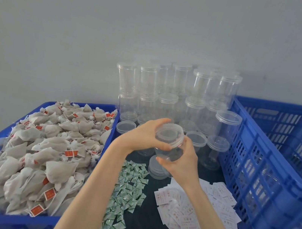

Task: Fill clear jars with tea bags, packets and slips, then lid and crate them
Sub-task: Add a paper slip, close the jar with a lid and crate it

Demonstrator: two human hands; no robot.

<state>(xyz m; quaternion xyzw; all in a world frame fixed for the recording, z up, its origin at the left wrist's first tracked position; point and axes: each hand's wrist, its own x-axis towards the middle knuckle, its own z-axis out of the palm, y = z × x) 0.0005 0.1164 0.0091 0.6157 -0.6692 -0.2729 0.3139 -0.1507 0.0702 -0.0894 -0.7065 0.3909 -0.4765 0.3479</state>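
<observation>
Both hands are working one empty jar (170,150) above the table — left hand (143,134) gripping its lid (169,134), right hand (182,162) clasping the body. Apparently unlidding; filling with tea bags (43,149) comes next.

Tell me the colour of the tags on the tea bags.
Red-orange tags with pale print, on greyish tea bags; the head view, the only one, shows them.

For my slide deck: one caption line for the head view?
Left hand grips the clear lid of an empty clear plastic jar held by the right hand.
</observation>
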